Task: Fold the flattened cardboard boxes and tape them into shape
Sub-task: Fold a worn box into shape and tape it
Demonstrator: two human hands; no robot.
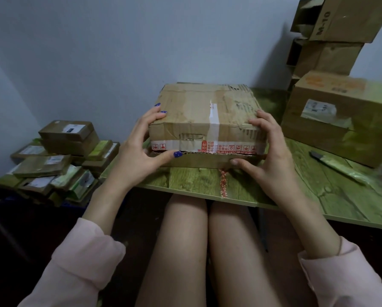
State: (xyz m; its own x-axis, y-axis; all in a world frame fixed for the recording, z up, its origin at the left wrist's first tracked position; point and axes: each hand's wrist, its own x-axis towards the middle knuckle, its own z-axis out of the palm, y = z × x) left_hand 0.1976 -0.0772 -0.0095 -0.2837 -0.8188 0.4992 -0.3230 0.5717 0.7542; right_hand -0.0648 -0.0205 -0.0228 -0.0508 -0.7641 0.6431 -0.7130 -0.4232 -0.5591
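Observation:
A worn brown cardboard box (192,107), folded into shape, sits near the front edge of the green wood-grain table (196,185). White tape runs across its top and a red-printed tape band along its near side. My left hand (139,149) grips its left corner, fingers on top and thumb under the lower edge. My right hand (265,149) grips the right corner the same way, thumb on a flap of cardboard (199,160) below the box.
A larger taped box (340,120) stands at the table's right, with more open boxes (332,34) stacked behind it. A utility knife (332,167) lies on the table to the right. A pile of flattened boxes (59,158) sits low on the left.

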